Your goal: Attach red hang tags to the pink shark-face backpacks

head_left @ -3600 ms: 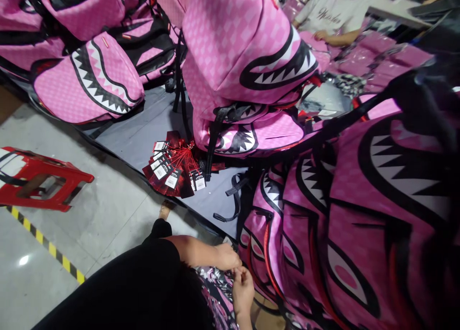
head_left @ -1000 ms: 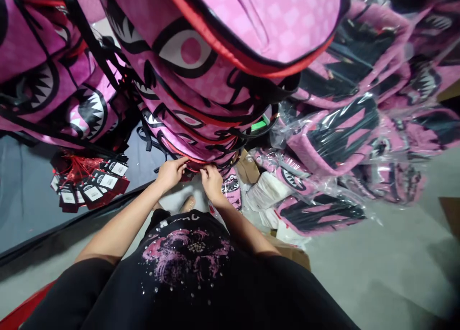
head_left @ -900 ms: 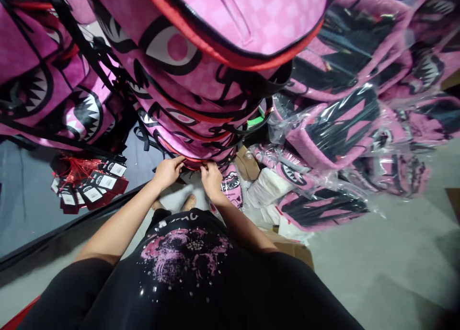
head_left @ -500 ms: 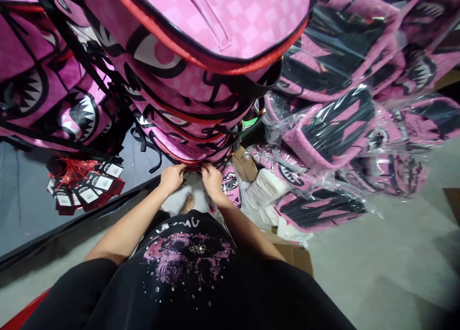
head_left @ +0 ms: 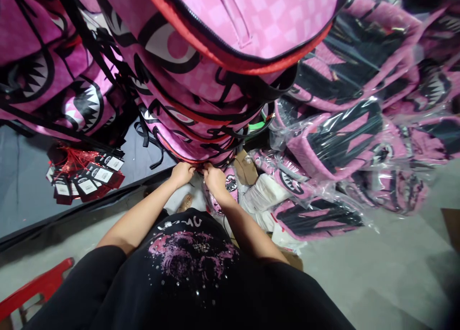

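Pink checkered backpacks with cartoon eyes and red-and-black zip edging are piled before me; the top backpack (head_left: 273,18) looms closest. At the near edge of the low backpack (head_left: 201,153), my left hand (head_left: 183,175) has its fingers closed on the dark edging. Close beside it, my right hand (head_left: 214,180) pinches the same edge. The fingertips are partly hidden by the bag, so I cannot tell whether they grip the zip or a strap. Black strap ends (head_left: 153,150) hang down left of the pile.
Red-stringed hang tags (head_left: 86,179) lie on the grey table (head_left: 21,186) at left, below more pink backpacks (head_left: 46,76). Plastic-wrapped backpacks (head_left: 338,138) heap up at right above the grey floor (head_left: 388,267). A red stool (head_left: 39,289) stands lower left.
My hands have drawn slightly closer together at the backpack's edge. The view has shifted a little, bringing more of the red stool into sight.
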Available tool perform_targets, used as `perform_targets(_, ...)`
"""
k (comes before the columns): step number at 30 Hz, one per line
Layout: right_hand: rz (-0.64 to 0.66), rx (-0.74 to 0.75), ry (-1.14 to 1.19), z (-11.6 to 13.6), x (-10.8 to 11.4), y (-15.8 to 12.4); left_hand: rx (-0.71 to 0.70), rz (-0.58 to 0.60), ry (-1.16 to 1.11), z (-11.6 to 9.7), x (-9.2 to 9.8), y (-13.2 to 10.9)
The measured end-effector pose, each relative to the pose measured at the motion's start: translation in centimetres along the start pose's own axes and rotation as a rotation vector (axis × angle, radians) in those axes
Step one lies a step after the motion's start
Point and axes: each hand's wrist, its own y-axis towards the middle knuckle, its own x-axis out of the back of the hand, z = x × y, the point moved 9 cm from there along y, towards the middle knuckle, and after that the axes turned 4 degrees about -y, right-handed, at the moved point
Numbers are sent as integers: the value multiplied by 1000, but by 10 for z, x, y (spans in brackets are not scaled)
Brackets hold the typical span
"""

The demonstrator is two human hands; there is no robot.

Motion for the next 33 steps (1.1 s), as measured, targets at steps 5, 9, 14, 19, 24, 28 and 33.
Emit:
perform_targets(5,18,-50,48,-2,20,-9,-16,140,-96,13,0,-1)
perform_targets(9,137,-112,248,-8,10,-7,-96,173,-186,15,6,-20)
perform_targets(14,486,-221,664,-12,-23,1,-272,-135,-275,10,27,-38)
perform_targets(19,710,-307,996,-6,-34,-7,-291,-361,-248,17,27,-48)
perform_targets(24,758,-381,1165,-5,-41,-13,-362,-339,-164,8,16,-45)
perform_targets(28,723,-400,1221,-5,-43,-12,-428,-304,-14,-4,11,-44)
perform_targets(33,627,-381,1261,-3,-44,-10,-440,-123,-97,-13,-9,-40)
